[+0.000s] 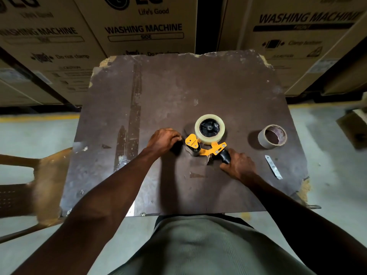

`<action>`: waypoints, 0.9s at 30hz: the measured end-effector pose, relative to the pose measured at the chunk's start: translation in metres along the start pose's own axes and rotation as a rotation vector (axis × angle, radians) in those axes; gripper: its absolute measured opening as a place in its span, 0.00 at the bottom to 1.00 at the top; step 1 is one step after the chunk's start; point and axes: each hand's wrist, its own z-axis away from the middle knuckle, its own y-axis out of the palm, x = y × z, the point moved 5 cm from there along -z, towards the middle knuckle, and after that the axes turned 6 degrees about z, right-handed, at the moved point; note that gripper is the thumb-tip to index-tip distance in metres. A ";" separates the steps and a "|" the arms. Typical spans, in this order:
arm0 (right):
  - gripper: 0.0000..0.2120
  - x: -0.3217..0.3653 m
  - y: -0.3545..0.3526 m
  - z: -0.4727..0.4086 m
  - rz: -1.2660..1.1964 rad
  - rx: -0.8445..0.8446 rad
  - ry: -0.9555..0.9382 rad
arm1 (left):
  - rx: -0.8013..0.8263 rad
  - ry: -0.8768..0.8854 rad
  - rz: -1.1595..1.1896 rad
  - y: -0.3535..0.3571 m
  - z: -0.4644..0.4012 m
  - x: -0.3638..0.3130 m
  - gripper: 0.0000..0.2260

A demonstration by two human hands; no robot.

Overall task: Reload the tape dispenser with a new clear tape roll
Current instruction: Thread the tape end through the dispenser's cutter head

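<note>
Head view, left to right. The left hand (164, 140) is curled at about 9 o'clock of the dispenser (206, 146), fingertips close to its front roller end; whether they pinch the free tape end cannot be told, as the fingers hide whatever lies under them. The dispenser lies on its side near the middle of the table (158, 86), its yellow frame toward the viewer and its black hub facing up. The new roll (209, 129) is seated on that hub at the dispenser's 12 o'clock end. The right hand (239, 164) closes on the black handle (225, 156) at 5 o'clock. Farther right, at 3 o'clock, stands the spent core (272, 136) (bare cardboard, apart from the dispenser), with a blade (273, 167) lying flat at 4 o'clock.

Risk, as a judgement: the tape still appears to need threading past the roller, and clear film may fold back and stick to itself or to the roll if the end slips. The serrated cutter at the front sits close to the left fingers. A roll mounted adhesive side the wrong way would not feed.

Appearance: the roll is full, pale, translucent and glossy, with a smooth unbroken rim.
</note>
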 end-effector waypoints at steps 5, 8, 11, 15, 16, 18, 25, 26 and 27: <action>0.26 -0.001 0.002 -0.001 0.016 -0.008 -0.003 | 0.051 -0.123 0.183 0.005 -0.008 -0.001 0.05; 0.26 -0.002 0.003 -0.002 0.029 -0.011 -0.012 | 0.079 -0.237 0.355 0.011 -0.011 -0.003 0.03; 0.27 -0.002 0.003 -0.002 0.040 -0.027 -0.024 | 0.064 -0.395 0.508 0.016 -0.007 -0.004 0.03; 0.28 -0.002 0.004 -0.003 0.046 -0.020 -0.030 | 0.004 -0.586 0.773 0.027 -0.002 -0.002 0.05; 0.28 -0.003 0.004 -0.003 0.044 -0.018 -0.033 | -0.023 -0.635 0.826 0.029 -0.001 -0.002 0.06; 0.28 -0.003 0.005 -0.003 0.044 -0.019 -0.038 | -0.073 -0.718 0.911 0.033 0.002 -0.003 0.09; 0.26 -0.002 0.003 -0.001 0.066 -0.012 -0.066 | -0.166 -0.806 1.030 0.036 0.014 -0.018 0.03; 0.26 -0.003 0.003 -0.001 0.065 -0.010 -0.080 | -0.164 -0.789 1.030 0.036 0.016 -0.020 0.05; 0.26 -0.003 0.002 -0.002 0.059 -0.010 -0.100 | -0.156 -0.757 1.017 0.037 0.017 -0.022 0.07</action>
